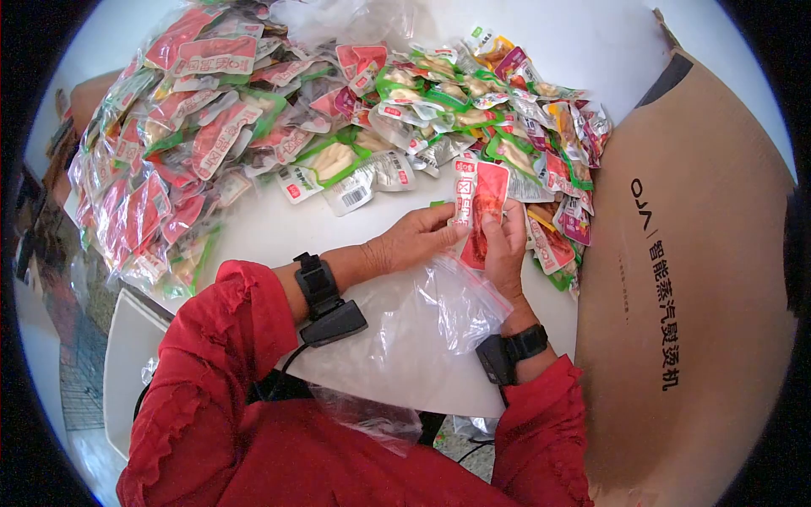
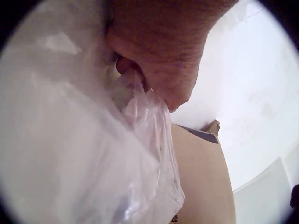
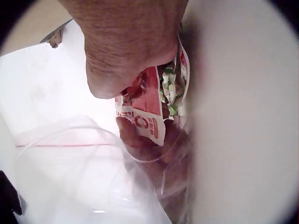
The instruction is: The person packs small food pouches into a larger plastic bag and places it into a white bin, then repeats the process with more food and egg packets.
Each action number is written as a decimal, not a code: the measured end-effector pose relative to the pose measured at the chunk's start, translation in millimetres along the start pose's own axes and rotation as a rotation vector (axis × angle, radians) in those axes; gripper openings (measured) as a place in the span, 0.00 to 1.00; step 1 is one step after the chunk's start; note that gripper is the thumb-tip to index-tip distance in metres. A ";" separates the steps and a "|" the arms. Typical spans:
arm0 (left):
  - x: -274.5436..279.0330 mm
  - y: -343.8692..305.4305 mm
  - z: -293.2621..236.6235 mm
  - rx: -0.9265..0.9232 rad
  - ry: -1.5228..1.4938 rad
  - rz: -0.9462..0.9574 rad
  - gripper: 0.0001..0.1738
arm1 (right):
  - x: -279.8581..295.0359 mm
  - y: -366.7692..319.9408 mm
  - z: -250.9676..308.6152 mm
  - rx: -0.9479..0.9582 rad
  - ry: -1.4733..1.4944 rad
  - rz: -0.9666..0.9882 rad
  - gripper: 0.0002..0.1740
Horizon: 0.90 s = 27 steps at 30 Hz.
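Upright in front of me is a red-and-white snack packet (image 1: 483, 198), pinched by my right hand (image 1: 505, 253) with the thumb across its face. My left hand (image 1: 418, 238) grips the mouth of a clear zip bag (image 1: 452, 313), its thumb overlapping the packet's lower left edge. The bag hangs down below both hands, a red line along its zip. In the right wrist view the packet (image 3: 145, 100) lies between both hands, and left-hand fingers show through the plastic. In the left wrist view the bag (image 2: 145, 158) covers much of the fingers.
A large heap of red snack packets (image 1: 224, 139) in clear plastic fills the left side of the white table (image 1: 279, 228). Mixed green and purple packets (image 1: 498, 110) lie behind my hands. A tall cardboard box (image 1: 684, 279) stands at the right. Clear plastic (image 1: 372, 418) lies over my lap.
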State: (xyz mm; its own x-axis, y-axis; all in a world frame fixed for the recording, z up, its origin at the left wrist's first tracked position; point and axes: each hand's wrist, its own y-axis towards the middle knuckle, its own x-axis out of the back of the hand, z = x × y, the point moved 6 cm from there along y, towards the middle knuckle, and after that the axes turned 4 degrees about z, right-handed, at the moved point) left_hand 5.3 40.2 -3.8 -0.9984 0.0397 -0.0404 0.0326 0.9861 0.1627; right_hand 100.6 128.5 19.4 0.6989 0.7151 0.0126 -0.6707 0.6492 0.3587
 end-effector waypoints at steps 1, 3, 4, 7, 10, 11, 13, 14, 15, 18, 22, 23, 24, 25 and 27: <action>0.1 -0.6 0.8 0.044 -0.114 0.007 0.24 | -2.7 0.0 0.6 0.006 0.035 0.029 0.10; 2.2 -1.2 -1.4 0.033 -0.082 -0.014 0.22 | -6.3 -0.2 1.6 0.012 0.070 0.058 0.10; 3.7 -1.4 -2.4 0.021 -0.051 -0.034 0.19 | -7.3 -0.3 2.1 0.016 0.082 0.061 0.10; 8.9 -1.6 -14.5 -0.239 0.070 -0.211 0.18 | -9.7 -1.1 4.2 0.011 0.066 0.065 0.10; 13.3 -1.4 -12.8 -0.199 0.067 -0.223 0.17 | -13.6 -1.8 6.1 0.004 0.051 0.061 0.11; 13.3 -2.0 -13.0 -0.199 0.067 -0.224 0.17 | -14.6 -1.9 6.2 0.005 0.062 0.056 0.10; 13.1 -2.7 -13.0 -0.233 -0.005 -0.230 0.16 | -13.2 -1.9 4.5 0.005 0.041 0.061 0.10; 13.7 -2.6 -12.8 -0.234 -0.005 -0.231 0.16 | -12.5 -1.6 3.6 0.006 0.018 0.064 0.10; 14.2 -2.0 -10.4 -0.213 -0.022 -0.222 0.16 | -12.4 -1.5 2.5 0.006 0.018 0.065 0.10; 15.6 -1.7 -6.5 -0.179 -0.033 -0.198 0.17 | -12.7 -1.9 2.4 0.016 0.016 0.065 0.11; 14.1 -2.4 -8.1 -0.152 -0.028 -0.193 0.18 | -11.4 -1.6 -0.7 0.008 0.029 0.072 0.10; 14.1 -2.1 -7.5 -0.152 -0.028 -0.194 0.18 | -10.7 -1.0 -1.6 0.022 0.019 0.076 0.10; 14.4 -1.6 -6.5 -0.153 -0.041 -0.195 0.18 | -11.4 -1.0 -1.3 0.022 0.020 0.077 0.10; 14.6 -1.2 -5.3 -0.153 -0.055 -0.196 0.18 | -11.9 -1.1 -0.2 0.028 0.034 0.072 0.10; 14.6 -0.9 -5.3 -0.173 -0.038 -0.202 0.18 | -11.4 -1.3 -0.1 0.034 0.048 0.066 0.10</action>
State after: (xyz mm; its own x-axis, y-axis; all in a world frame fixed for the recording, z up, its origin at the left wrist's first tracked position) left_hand -9.6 39.1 0.7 -0.9813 -0.1461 -0.1257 -0.1790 0.9326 0.3134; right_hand 93.5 119.5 18.7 0.6400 0.7683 -0.0070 -0.7057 0.5914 0.3902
